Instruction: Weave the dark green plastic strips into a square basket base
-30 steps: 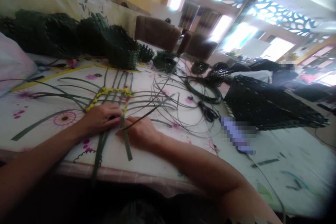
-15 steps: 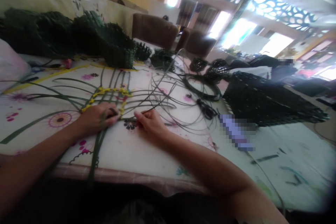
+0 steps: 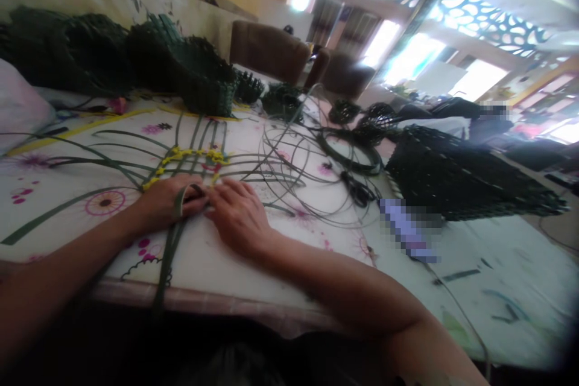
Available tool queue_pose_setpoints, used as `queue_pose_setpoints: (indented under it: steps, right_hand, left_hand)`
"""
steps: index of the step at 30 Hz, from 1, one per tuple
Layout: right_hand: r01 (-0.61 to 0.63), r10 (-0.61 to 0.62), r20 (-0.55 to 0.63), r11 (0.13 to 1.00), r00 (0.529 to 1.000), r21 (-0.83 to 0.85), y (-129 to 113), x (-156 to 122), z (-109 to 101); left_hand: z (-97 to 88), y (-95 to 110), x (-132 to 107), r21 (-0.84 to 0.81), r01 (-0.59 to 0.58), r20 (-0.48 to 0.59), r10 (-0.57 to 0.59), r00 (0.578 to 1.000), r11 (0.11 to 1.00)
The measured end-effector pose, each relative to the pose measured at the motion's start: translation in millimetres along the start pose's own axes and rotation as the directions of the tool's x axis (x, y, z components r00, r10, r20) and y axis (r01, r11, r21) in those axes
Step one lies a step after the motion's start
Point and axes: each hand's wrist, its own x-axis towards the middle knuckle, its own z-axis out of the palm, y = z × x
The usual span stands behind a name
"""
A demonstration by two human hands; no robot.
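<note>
A flat open weave of dark green strips (image 3: 194, 160), bordered by yellow twisted ties (image 3: 168, 167), lies on the patterned tablecloth before me. My left hand (image 3: 170, 200) presses on its near edge, fingers closed round a green strip (image 3: 180, 202) that loops up over the knuckles. Several more strips (image 3: 167, 253) hang from beneath that hand past the table edge. At the near right corner of the weave, my right hand (image 3: 242, 217) meets the left fingertips. Its fingers are bent down together at the strip there; the fingertips are partly hidden.
Dark green woven baskets (image 3: 205, 78) stand along the back left. To the right are a coil of strip (image 3: 350, 151), loose thin strands (image 3: 289, 175), a large dark woven piece (image 3: 465, 175) and a blurred purple object (image 3: 404, 229). Cut scraps (image 3: 461, 274) lie on the right-hand table.
My right hand has moved left, up against the left hand, and turned its back upward. The green strip over the left hand now stands in a clearer loop. My left hand has hardly moved.
</note>
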Motion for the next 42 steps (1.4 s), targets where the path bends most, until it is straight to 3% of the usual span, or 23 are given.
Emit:
queue_pose_setpoints:
  steps: [2,5,12,17,22,27,33,37,42]
  right_hand:
    - [-0.034,0.048,0.129,0.993,0.99,-0.11,12,8,4]
    - [0.04,-0.006,0.222,0.988,0.975,-0.151,26,14,4]
    - [0.189,-0.15,0.193,0.961,0.97,-0.201,30,13,3]
    - [0.374,-0.316,0.269,0.905,0.91,-0.202,30,18,2]
    - [0.431,-0.376,0.266,0.882,0.887,-0.189,32,20,1]
    - [0.399,-0.337,0.288,0.897,0.896,-0.19,28,20,-1]
    - [0.281,-0.194,0.391,0.943,0.9,-0.18,34,17,-3]
    - [0.231,-0.145,0.381,0.954,0.913,-0.19,42,14,-6]
    - [0.182,-0.111,0.301,0.959,0.947,-0.217,50,8,-10]
  left_hand:
    - [1.0,-1,-1,-0.009,-0.001,0.002,0.001,1.0,1.0]
    - [2.6,-2,-2,-0.053,-0.008,-0.024,0.007,1.0,0.999]
    - [-2.6,2,-2,-0.086,0.005,-0.019,-0.007,1.0,0.996]
    - [-8.3,6,1,-0.131,0.037,0.038,-0.032,0.999,0.991]
    - [-10.5,8,3,-0.119,0.079,0.069,-0.071,0.995,0.99]
    - [-11.3,11,4,-0.146,0.071,0.055,-0.063,0.996,0.987]
    - [-12.7,12,1,-0.21,0.027,-0.02,-0.032,0.999,0.977]
    - [-16.9,21,-8,-0.206,-0.012,-0.184,-0.027,0.983,0.978]
    - [-19.2,36,-15,-0.232,-0.032,-0.188,-0.013,0.982,0.972]
